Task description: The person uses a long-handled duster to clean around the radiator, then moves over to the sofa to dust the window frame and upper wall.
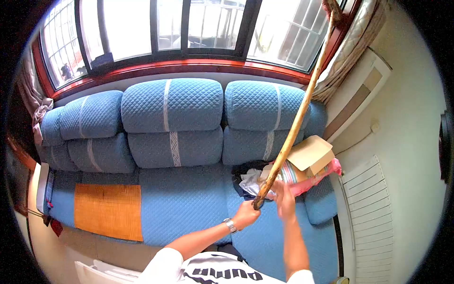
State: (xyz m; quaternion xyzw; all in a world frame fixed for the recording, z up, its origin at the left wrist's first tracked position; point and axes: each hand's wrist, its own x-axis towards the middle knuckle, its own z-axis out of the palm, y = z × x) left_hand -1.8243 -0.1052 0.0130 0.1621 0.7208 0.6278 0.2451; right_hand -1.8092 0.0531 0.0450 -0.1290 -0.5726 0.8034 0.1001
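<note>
My left hand (247, 215), with a metal watch on its wrist, is closed round the dark lower end of a long wooden pole (299, 118). The pole slants up and to the right across the sofa. Its far end carries a reddish-brown, shaggy head (332, 10) beside the window frame and the curtain. My right hand (285, 201) is raised just right of the pole's lower part, fingers stretched upward and slightly blurred. It appears apart from the pole.
A blue quilted sofa (184, 199) stands below the barred window (213, 23). On it lie an orange-brown mat (108, 208), an open cardboard box (309, 151), a pink-edged bundle (314, 181) and crumpled cloths (250, 182). A patterned curtain (354, 52) hangs right, above a white radiator (369, 213).
</note>
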